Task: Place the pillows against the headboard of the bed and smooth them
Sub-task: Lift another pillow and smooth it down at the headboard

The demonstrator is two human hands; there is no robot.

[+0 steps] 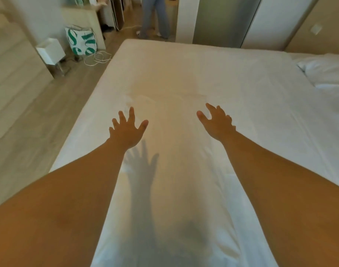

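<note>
A white bed (184,78) fills the middle of the view, its sheet lightly creased. One white pillow (326,72) lies at the right edge of the bed, partly cut off by the frame. My left hand (127,130) hovers above the sheet with fingers spread and holds nothing. My right hand (216,122) is stretched out beside it, also spread and empty. Both hands are far left of the pillow and cast shadows on the sheet. No headboard is visible.
Wooden floor (39,116) runs along the bed's left side. A white lamp (51,52), a white-and-green bag (81,41) and a loose white cable (97,58) sit by the left wall. A person's legs (155,18) stand beyond the far end of the bed.
</note>
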